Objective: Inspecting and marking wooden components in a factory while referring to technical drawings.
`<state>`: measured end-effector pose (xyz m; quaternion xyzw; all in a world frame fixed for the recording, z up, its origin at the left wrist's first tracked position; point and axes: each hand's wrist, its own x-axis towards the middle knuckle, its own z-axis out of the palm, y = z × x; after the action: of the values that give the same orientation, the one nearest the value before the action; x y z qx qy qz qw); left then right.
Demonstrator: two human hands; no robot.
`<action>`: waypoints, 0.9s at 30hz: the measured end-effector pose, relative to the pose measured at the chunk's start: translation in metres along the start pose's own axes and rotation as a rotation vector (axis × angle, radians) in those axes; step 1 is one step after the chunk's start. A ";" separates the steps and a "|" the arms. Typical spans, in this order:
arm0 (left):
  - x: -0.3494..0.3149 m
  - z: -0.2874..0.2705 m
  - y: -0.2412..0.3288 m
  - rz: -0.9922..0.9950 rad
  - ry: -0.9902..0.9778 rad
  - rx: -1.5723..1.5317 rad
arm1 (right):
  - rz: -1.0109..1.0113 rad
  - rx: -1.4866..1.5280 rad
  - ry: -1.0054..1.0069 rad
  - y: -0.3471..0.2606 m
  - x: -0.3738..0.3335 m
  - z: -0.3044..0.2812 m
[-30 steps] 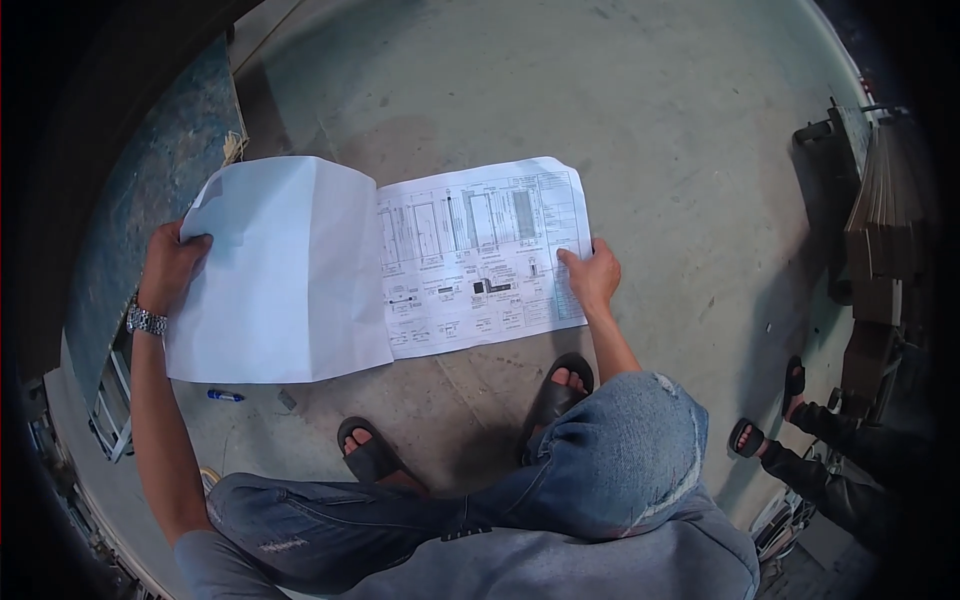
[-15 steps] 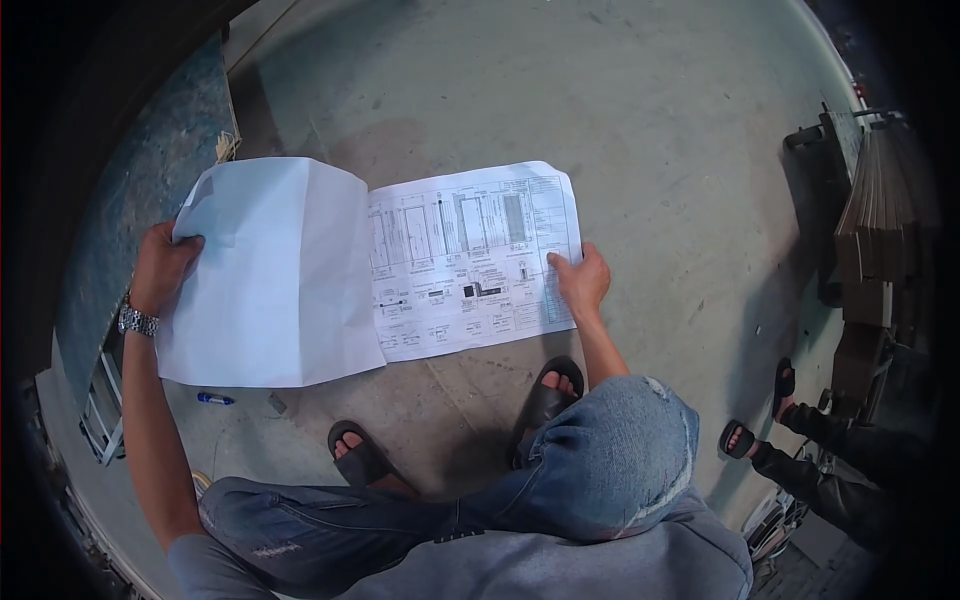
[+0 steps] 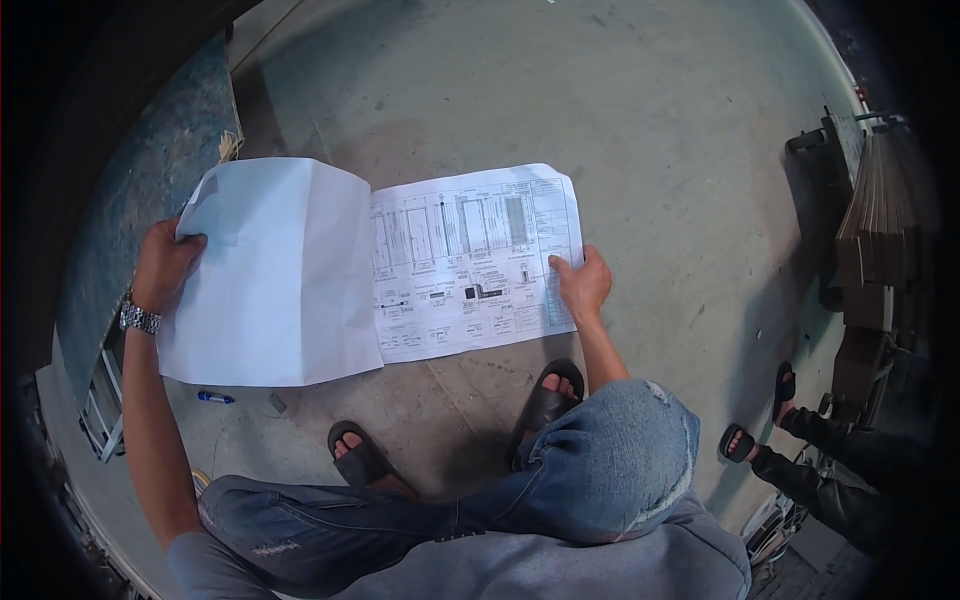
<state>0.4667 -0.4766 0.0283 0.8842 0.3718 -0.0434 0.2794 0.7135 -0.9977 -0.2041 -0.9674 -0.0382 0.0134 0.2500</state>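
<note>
A set of large paper sheets (image 3: 270,290) is spread open above the floor in front of me, held at both side edges. Its left side is blank white with a vertical fold; the right side is a technical drawing (image 3: 455,270) with line figures and a table along its right border. My left hand (image 3: 168,262), with a metal watch on the wrist, pinches the left edge, thumb on top. The drawing's right edge is gripped by my right hand (image 3: 583,280), thumb on the printed face and fingers hidden behind.
A blue marker (image 3: 215,397) and a small grey piece (image 3: 277,402) lie on the concrete floor (image 3: 660,180). To the left stands a blue-topped table (image 3: 165,160). At right are stacked brown boards (image 3: 872,240) and another person's sandalled feet (image 3: 740,443).
Almost nothing differs. The sheets and both hands appear a few pixels lower and further right, along with the whole scene; both grips stay the same.
</note>
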 end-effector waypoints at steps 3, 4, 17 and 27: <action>0.001 0.002 -0.001 0.008 -0.008 0.002 | 0.001 -0.008 -0.008 0.000 -0.001 0.002; 0.001 0.004 -0.002 0.017 -0.015 0.018 | 0.004 -0.010 -0.012 0.000 -0.001 0.004; 0.005 0.001 -0.006 0.048 0.024 0.020 | -0.016 -0.010 0.003 -0.004 0.002 0.000; 0.001 0.003 -0.001 0.057 0.025 0.038 | -0.009 0.004 -0.002 -0.003 -0.001 -0.003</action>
<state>0.4666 -0.4769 0.0252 0.9000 0.3492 -0.0315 0.2590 0.7127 -0.9970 -0.2002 -0.9666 -0.0429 0.0134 0.2522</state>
